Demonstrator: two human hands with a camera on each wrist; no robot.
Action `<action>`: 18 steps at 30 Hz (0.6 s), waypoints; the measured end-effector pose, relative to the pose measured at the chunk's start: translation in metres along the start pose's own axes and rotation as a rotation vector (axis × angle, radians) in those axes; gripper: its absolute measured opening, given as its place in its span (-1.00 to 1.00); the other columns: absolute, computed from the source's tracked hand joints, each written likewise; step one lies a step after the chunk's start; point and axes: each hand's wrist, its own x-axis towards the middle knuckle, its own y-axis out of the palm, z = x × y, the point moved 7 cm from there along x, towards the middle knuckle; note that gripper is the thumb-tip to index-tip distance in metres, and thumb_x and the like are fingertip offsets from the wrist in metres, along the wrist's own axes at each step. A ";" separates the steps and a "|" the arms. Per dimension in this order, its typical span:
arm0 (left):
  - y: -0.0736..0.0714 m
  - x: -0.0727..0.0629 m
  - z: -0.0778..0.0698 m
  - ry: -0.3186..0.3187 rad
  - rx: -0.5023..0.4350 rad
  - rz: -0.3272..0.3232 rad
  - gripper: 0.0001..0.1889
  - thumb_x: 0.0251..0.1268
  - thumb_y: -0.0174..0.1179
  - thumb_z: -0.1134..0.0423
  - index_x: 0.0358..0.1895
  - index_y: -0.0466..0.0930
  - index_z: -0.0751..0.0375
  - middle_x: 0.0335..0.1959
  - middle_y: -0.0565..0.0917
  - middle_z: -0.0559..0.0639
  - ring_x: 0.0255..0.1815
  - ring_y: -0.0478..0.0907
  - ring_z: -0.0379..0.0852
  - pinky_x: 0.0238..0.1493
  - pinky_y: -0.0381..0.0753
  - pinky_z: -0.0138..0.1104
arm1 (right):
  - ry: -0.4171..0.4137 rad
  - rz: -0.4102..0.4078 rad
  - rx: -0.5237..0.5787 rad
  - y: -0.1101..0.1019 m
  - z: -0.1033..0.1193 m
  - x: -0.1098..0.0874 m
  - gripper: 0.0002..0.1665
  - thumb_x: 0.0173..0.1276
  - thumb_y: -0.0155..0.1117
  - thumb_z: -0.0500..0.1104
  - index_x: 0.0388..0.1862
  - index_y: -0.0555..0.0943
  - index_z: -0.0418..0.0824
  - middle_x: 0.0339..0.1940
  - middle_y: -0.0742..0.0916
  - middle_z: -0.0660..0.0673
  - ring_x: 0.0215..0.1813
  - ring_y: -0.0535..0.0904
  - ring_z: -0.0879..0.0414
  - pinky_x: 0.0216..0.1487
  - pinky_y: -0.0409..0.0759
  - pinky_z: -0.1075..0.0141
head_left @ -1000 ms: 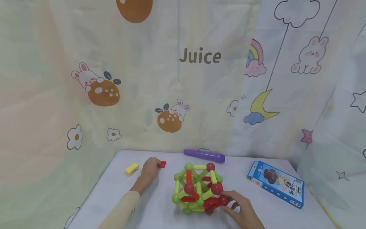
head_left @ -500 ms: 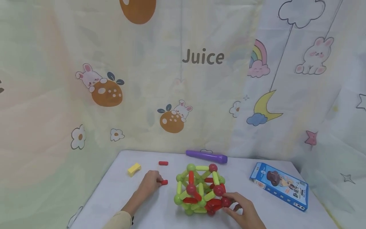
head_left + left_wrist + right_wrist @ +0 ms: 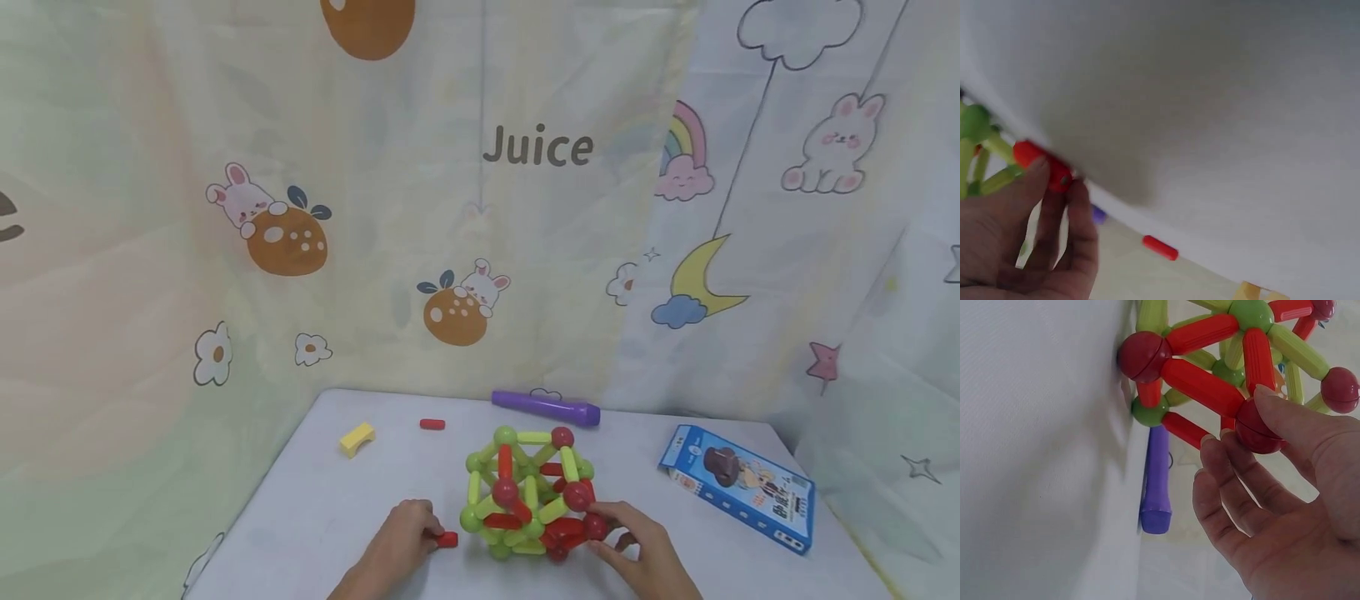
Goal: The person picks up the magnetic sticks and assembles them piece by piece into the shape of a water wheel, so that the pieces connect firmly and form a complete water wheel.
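Observation:
My left hand (image 3: pixel 403 537) pinches a short red rod (image 3: pixel 447 540) between thumb and fingers, low over the white table and just left of the ball-and-rod structure (image 3: pixel 531 500). That structure is a cage of light-green and red rods joined by green and dark red balls. At its right side my right hand (image 3: pixel 637 542) holds a dark red ball (image 3: pixel 1258 428) at the lower corner. In the right wrist view the thumb rests on that ball and the fingertips reach in beneath it.
Another red rod (image 3: pixel 432 424) lies toward the back of the white table (image 3: pixel 315 500), with a yellow arched block (image 3: pixel 357 439) to its left. A purple tapered stick (image 3: pixel 546 407) lies along the back edge. The blue picture box (image 3: pixel 742 487) lies at the right. A printed curtain hangs behind.
My left hand has come toward the front with a red rod, nearing the structure; the other red rod stays at the back. My right hand keeps its hold on the red ball.

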 end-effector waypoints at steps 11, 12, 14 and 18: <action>-0.082 -0.039 -0.071 0.075 -0.130 0.128 -0.80 0.23 0.55 0.44 -0.20 0.92 0.02 -0.34 0.72 -0.36 -0.30 0.55 -0.30 -0.27 0.62 -0.37 | -0.027 -0.007 -0.004 -0.002 0.001 0.001 -0.44 0.38 0.59 -0.16 0.30 0.65 -0.25 0.07 0.78 -0.10 -0.06 0.64 0.25 -0.09 0.75 0.33; -0.091 -0.040 -0.082 0.115 -0.138 0.114 -0.79 0.24 0.55 0.42 -0.18 0.92 -0.02 -0.32 0.72 -0.38 -0.30 0.56 -0.32 -0.28 0.62 -0.37 | -0.028 -0.009 -0.002 -0.002 0.001 0.000 -0.44 0.38 0.59 -0.16 0.30 0.65 -0.25 0.08 0.78 -0.11 -0.05 0.65 0.24 -0.09 0.75 0.33; -0.106 -0.041 -0.103 0.185 -0.156 0.077 -0.77 0.26 0.55 0.39 -0.14 0.92 -0.07 -0.28 0.74 -0.39 -0.25 0.59 -0.35 -0.24 0.65 -0.37 | -0.031 -0.010 0.002 -0.002 0.001 -0.001 -0.45 0.39 0.58 -0.16 0.30 0.65 -0.25 0.10 0.78 -0.13 -0.04 0.65 0.24 -0.09 0.74 0.34; -0.114 -0.034 -0.140 0.254 -0.179 -0.007 -0.77 0.31 0.54 0.32 -0.06 0.91 -0.11 -0.24 0.76 -0.40 -0.19 0.62 -0.35 -0.17 0.67 -0.36 | -0.029 -0.010 0.015 -0.001 0.000 -0.002 -0.47 0.40 0.57 -0.17 0.30 0.65 -0.25 0.11 0.78 -0.13 -0.03 0.65 0.25 -0.09 0.73 0.37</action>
